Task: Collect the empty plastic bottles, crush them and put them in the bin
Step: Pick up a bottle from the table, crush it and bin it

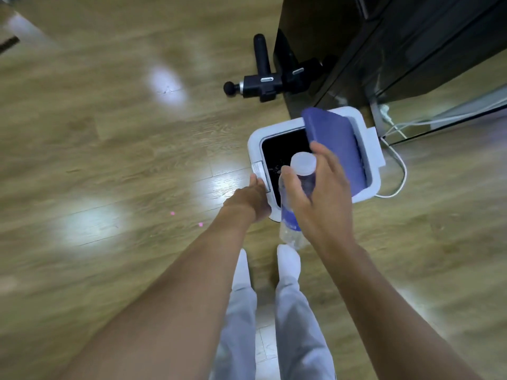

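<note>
I log right hand (321, 193) gripping uncrushed-looking bottle (290, 215) over open bin (274, 129); left hand (253, 200) at 8-o'clock rim, pose unclear; crushing, binning pending.

I'm spotting white lettering at six o'clock on the blue label (289, 218) of my bottle (285, 197), blurring beyond reading.

We look through one wide-angle camera worn on the head, facing forward and steeply down along both forearms. It sits close over the left hand (253, 197), the right hand (321, 187), the bottle (289, 223) and the bin (256, 138), all just right of centre; the floor (109, 133) bends away at the edges
</note>
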Action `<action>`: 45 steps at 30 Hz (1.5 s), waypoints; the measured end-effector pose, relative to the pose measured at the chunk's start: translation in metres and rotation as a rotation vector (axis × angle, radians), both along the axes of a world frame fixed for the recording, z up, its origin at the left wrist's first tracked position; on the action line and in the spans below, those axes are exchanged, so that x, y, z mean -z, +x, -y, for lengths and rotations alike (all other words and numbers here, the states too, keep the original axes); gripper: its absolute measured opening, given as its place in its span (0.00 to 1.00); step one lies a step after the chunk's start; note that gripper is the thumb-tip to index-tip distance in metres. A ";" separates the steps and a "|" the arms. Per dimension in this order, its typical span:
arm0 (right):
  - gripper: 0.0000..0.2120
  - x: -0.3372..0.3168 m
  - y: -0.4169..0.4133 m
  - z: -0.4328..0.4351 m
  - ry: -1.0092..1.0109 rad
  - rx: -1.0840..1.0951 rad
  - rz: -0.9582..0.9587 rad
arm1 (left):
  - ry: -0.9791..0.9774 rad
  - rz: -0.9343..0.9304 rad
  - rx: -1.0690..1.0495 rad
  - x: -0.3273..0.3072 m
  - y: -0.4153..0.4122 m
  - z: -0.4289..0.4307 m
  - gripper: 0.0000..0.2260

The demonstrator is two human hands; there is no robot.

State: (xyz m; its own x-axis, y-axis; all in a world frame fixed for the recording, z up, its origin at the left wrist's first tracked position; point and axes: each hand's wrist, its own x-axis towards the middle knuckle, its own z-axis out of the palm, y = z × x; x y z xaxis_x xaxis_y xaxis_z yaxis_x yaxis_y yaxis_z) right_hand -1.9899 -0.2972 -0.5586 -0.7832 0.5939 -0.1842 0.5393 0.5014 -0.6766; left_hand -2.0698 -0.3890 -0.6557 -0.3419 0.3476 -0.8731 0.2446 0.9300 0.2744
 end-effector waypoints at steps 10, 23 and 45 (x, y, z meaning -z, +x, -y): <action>0.12 0.052 -0.013 -0.050 -0.313 0.404 -0.062 | 0.270 -0.375 -0.094 -0.027 0.015 -0.023 0.18; 0.18 0.087 -0.001 -0.100 -0.558 0.329 0.347 | 0.375 -0.240 -0.272 -0.050 0.016 -0.056 0.18; 0.18 -0.476 0.231 -0.045 0.086 0.574 -0.678 | 1.401 -0.211 0.190 -0.578 0.168 -0.115 0.13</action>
